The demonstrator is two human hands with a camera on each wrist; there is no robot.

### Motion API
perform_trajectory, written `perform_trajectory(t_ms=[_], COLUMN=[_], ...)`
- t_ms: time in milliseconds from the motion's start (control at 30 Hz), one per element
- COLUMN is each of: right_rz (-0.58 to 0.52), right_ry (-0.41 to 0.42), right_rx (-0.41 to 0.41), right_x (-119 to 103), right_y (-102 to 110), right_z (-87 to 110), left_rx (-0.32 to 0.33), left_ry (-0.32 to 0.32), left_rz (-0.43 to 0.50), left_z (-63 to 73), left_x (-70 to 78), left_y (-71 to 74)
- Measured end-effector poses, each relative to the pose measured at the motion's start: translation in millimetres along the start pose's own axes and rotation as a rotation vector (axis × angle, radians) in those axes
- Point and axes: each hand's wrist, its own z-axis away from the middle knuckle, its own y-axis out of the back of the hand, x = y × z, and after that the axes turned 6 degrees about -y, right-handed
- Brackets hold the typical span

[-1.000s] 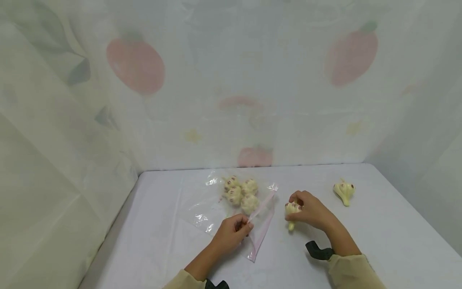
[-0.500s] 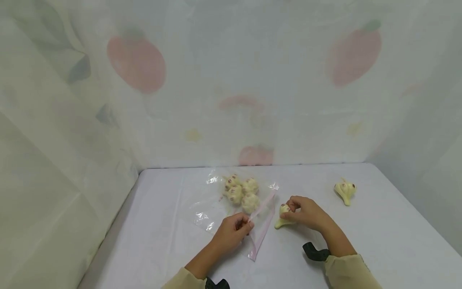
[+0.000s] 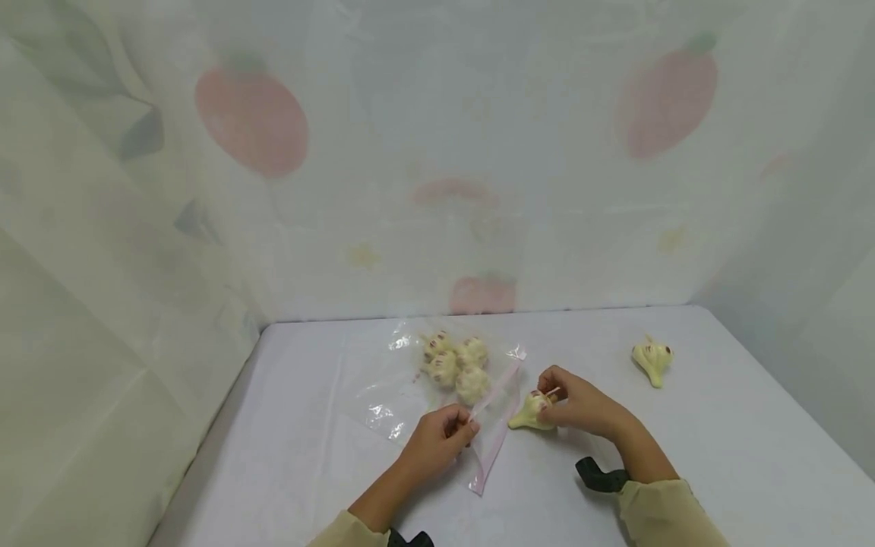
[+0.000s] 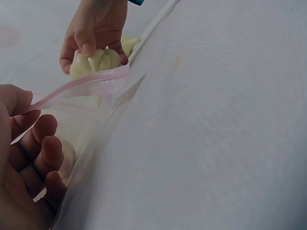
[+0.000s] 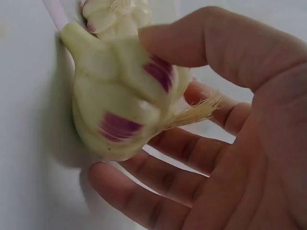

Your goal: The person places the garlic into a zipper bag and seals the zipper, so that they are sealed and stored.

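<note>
My left hand [image 3: 437,441] pinches the pink-edged opening of a clear zip bag [image 3: 390,406], lifting that edge a little. Inside the bag, several garlic bulbs [image 3: 454,368] lie clustered. My right hand [image 3: 581,403] holds another garlic bulb [image 3: 533,412] just right of the bag's mouth, its stem pointing left at the pink edge. Close up in the right wrist view, the thumb lies on top of this bulb [image 5: 115,96], which has purple patches and a tuft of dry roots towards the palm. The left wrist view shows the pink zip strip [image 4: 91,78] between finger and thumb.
One more garlic bulb [image 3: 654,362] lies at the right rear of the white table [image 3: 287,456]. Fabric curtains with strawberry prints stand behind and at both sides. Each wrist wears a dark strap-like mount [image 3: 601,476].
The bulb in my right hand has turned from stem towards me to stem pointing left, and has shifted left nearer the bag's mouth. My left hand stays in place on the bag's edge.
</note>
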Motion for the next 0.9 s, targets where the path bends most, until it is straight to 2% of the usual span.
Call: perform_trajectory(t_ms=[133,300,400,533,667,800,900], right_rz=[0.059,0.122,0.109,0.036,-0.019,0.031,0.056], right_ry=[0.007,-0.001,0.005,0.025,0.059,0.075,0.047], right_rx=[-0.014,-0.054,-0.094,-0.134,-0.072,0.043,0.093], right_x=[2,5,6,3,-5,-12,-16], right_y=[-1,0,-1,-4,-14,-29,-39], right_z=[-0.6,-2.1,-2.4,-0.9,-0.9,-6.1,-8.4], left_rx=[-0.009,-0.009,-0.01,-0.006,-0.004,0.002,-0.004], left_ry=[-0.005,-0.007,-0.006,0.0,-0.003,-0.013,-0.017], left_rz=[0.023,0.027,0.031,0.043,0.049,0.036,0.014], left_z=[1.9,1.3,1.4,2.6,3.0,2.4,0.2], left_x=[7.1,7.0,5.7,5.3,7.6,8.6,-2.0], left_y=[2.4,2.4,1.9,1.9,1.8,1.8,-0.3])
